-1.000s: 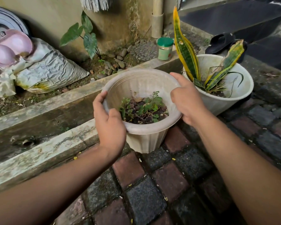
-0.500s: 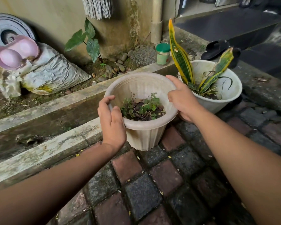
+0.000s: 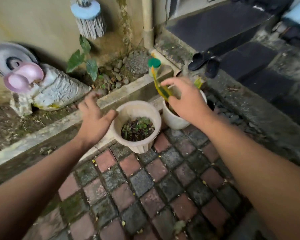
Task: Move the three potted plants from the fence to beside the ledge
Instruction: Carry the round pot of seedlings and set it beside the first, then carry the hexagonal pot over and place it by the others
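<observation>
A beige ribbed pot (image 3: 152,116) with small green weeds stands on the brick paving against the concrete ledge (image 3: 59,123). To its right sits a white pot (image 3: 173,121) holding a yellow-edged snake plant (image 3: 160,87). My left hand (image 3: 95,116) hovers open just left of the beige pot's rim, fingers spread. Above the white pot my right hand (image 3: 185,99) is open too, covering part of it. Neither hand holds anything. A third pot is not in view.
Behind the ledge lie soil, pebbles, a leafy plant (image 3: 83,61) and a green-lidded jar (image 3: 154,65). A crumpled sack (image 3: 59,89) with pink lids leans on the wall at left. Dark sandals (image 3: 204,63) lie on the raised step at right. Red and grey pavers (image 3: 145,187) fill the foreground.
Both hands have let go of the beige pot, which now stands on the paving by the ledge. The hands have lifted and opened; the view has pulled back and up.
</observation>
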Available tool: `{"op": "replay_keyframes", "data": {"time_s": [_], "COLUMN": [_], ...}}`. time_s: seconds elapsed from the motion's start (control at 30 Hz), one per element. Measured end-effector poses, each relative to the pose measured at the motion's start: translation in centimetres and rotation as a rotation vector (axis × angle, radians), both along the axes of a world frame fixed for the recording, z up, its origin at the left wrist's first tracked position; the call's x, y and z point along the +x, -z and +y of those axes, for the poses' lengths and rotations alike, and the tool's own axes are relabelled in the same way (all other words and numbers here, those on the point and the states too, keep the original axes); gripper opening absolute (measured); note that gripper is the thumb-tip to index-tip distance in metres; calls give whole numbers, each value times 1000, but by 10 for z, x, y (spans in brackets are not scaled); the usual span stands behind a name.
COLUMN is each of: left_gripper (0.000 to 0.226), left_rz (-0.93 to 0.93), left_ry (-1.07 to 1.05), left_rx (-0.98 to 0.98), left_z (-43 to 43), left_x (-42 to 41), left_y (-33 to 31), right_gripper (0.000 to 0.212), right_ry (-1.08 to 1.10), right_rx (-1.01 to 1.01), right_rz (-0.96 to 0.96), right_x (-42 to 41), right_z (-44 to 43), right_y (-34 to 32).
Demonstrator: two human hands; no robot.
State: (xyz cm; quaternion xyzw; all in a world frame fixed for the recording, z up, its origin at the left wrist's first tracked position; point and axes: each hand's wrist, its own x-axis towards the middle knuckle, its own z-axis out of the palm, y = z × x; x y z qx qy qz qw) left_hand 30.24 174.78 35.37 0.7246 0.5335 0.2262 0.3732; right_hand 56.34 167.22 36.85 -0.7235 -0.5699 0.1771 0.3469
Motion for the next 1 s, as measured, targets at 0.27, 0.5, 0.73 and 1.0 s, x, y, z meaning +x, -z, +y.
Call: {"op": "replay_keyframes", "data": {"time_s": [0.27,0.5,0.73,1.0], "left_gripper": [58,42,38,46], "left_rz": [-191,-386,-453,-480], "left_ry": [251,622,1105,1639], "left_rx": [-105,-106,-103,-256], "left_z": [-119,-216,-362,-617], "left_x": [32,71,109,117], "left_y": [-285,-477,-582,-636], "right_gripper": [47,46,45,51], "right_ry": [272,625,1041,1549], "right_rx": [-35,-19,49,187], "right_rz": [64,-6,-131,-174], "right_x": [7,-13,-78,-206], "right_z": [-163,-336,-545,-810], "right_y": [-299,-489,-574,-611]}}
